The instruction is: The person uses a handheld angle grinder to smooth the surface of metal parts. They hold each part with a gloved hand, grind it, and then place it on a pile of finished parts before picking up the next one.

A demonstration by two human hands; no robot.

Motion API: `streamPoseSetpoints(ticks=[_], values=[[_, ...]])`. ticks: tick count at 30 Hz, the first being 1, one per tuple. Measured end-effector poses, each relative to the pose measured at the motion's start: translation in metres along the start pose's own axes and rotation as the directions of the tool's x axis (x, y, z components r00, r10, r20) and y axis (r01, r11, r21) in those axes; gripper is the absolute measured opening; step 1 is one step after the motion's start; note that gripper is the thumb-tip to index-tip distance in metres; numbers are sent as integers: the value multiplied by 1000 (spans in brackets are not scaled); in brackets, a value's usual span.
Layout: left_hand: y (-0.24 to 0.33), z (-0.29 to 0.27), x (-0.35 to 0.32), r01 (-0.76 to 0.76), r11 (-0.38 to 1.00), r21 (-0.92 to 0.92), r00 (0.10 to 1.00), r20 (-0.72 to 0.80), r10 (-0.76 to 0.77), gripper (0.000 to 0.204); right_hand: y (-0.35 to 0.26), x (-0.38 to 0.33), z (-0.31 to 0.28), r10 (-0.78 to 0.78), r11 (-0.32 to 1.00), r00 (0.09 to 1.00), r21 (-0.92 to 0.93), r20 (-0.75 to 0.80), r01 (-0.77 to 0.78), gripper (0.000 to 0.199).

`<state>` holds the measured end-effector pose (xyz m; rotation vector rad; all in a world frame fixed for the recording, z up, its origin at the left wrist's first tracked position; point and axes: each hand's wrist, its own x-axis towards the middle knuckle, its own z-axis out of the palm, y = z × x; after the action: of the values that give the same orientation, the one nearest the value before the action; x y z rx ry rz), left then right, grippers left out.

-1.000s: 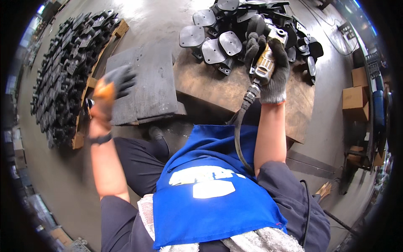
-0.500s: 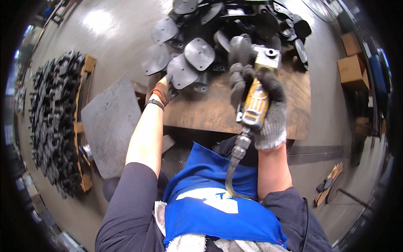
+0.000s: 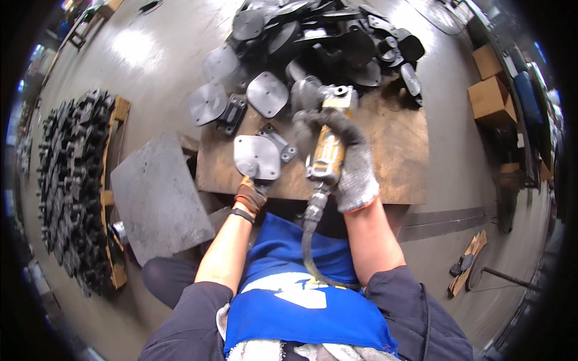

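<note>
My left hand, in a brown-and-dark work glove, is closed on the near edge of a rounded grey metal plate with small holes. The plate is close to the near edge of the wooden worktop. A dark metal bracket lies against its far right side. My right hand, in a grey knit glove, is wrapped round a yellow-and-silver air grinder. A blurred grey disc shows at the grinder's far end, apart from the held plate. A dark hose runs from its back toward my apron.
A heap of dark plated parts covers the far side of the worktop. Left of it stand a flat grey sheet and a pallet stacked with black parts. Cardboard boxes are at the right.
My left hand has drawn one plate away from the heap, toward me. My right hand has shifted left with the grinder. The whole view has also moved a little.
</note>
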<state>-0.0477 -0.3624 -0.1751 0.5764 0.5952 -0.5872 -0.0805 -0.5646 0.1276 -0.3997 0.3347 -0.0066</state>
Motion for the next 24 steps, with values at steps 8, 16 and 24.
streamPoseSetpoints(ticks=[8,16,24], values=[[-2,-53,-8,-30,877,479,959,-233,160,60,-1,9,-14,88,977,988,181,124,-110,31],[77,113,-79,97,111,989,885,-136,445,50,1,5,-1,24,995,998,91,55,-29,28],[187,93,-233,-210,360,909,825,-32,564,44,23,15,9,25,999,975,-25,222,-20,30]])
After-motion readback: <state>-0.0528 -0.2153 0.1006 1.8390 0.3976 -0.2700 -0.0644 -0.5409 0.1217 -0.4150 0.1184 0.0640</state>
